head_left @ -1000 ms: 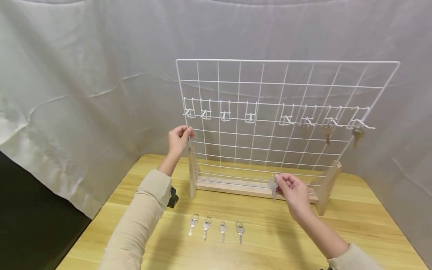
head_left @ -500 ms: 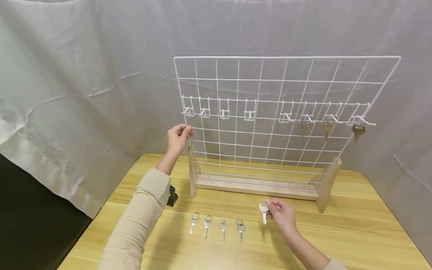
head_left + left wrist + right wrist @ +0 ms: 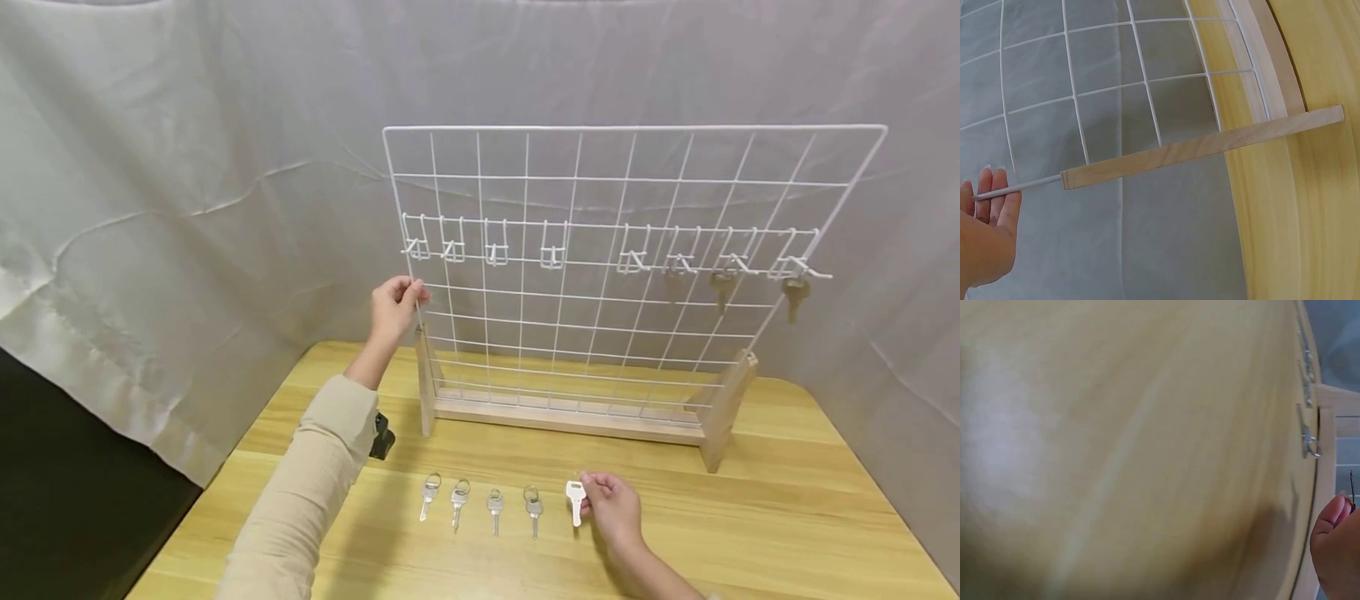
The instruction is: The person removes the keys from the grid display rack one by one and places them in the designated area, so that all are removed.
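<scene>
We note four keys before the wire grid, three more keys on its right-end hooks. The left hand pinches the grid's left edge; also before the grid, the right hand pinches a bright silver key, blade pointing away

A hand could pass over the open tabletop to the right of the right hand; to its left, four keys lie in a row. Ahead, the wire grid and wooden base bar the way, hooks jutting forward, with the left hand at the grid's left edge.
</scene>
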Available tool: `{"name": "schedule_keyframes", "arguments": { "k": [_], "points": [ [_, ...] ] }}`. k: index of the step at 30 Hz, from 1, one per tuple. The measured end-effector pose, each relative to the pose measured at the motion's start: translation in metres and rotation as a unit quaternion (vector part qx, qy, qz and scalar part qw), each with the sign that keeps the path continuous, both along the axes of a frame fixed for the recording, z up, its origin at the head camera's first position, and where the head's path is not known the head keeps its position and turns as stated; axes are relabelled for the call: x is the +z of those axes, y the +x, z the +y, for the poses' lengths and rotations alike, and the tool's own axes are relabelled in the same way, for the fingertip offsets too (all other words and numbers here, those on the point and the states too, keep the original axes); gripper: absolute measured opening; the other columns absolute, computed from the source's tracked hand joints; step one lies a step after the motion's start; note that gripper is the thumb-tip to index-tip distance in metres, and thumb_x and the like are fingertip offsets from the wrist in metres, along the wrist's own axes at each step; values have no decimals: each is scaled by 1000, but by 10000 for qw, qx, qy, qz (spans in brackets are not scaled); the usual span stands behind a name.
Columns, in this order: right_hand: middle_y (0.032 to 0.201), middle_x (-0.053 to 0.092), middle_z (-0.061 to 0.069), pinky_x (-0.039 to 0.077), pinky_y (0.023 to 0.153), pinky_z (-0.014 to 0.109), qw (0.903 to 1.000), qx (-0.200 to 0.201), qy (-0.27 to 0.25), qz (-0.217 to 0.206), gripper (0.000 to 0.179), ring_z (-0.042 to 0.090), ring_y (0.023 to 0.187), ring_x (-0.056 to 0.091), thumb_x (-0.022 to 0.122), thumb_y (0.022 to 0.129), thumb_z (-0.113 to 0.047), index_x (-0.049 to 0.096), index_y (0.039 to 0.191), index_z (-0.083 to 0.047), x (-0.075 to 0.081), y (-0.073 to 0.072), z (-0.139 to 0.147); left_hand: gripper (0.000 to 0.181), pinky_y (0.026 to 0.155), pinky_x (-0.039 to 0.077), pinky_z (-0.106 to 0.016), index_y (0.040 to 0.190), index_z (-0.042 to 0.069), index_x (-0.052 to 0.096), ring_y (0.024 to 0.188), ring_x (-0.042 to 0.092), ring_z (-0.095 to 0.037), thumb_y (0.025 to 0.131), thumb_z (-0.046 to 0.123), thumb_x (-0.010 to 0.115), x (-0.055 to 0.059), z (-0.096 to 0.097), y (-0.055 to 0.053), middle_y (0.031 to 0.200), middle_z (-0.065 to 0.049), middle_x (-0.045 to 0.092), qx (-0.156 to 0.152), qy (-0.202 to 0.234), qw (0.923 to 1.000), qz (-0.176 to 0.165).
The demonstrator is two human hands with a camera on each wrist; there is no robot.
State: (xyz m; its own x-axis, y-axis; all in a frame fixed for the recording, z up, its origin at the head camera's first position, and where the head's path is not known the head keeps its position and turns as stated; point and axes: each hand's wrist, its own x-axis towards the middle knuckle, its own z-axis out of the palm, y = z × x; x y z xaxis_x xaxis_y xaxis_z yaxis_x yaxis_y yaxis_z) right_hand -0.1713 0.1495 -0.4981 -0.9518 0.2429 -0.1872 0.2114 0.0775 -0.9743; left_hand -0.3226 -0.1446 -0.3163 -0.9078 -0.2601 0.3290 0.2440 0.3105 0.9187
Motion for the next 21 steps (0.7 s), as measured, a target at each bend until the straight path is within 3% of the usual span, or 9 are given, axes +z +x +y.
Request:
{"name": "schedule_keyframes", "arguments": {
  "k": [3,8,13,21],
  "points": [
    [64,62,0,53,49,20,9997,0,242,34,22,5,51,54,54,91,-4,55,101,16,-7,2,0,21,72,56,-28,94,-7,61,63,57,2,94,13,54,0,0,0,95,-26,67,-10,-47,10000,-20],
    [62,63,4,52,45,20,9964,128,818,167,18,5,48,54,55,91,-4,58,95,13,-16,3,-1,22,69,54,-22,96,-8,61,64,57,3,94,12,54,0,0,1,95,-27,66,-48,-60,10000,-11],
    [62,63,6,48,43,17,9871,396,1518,316,13,5,49,53,58,89,-3,62,87,8,-17,4,-2,22,67,52,-16,95,-8,61,63,56,4,94,12,54,0,-1,2,96,-28,66,-57,-17,10000,-33],
    [61,59,4,42,40,14,9716,866,2157,451,9,7,50,51,58,87,0,62,80,4,-12,2,-3,21,63,49,-11,94,-9,61,63,57,2,94,10,54,1,0,2,95,-29,66,-72,29,10000,50]
  ]
}}
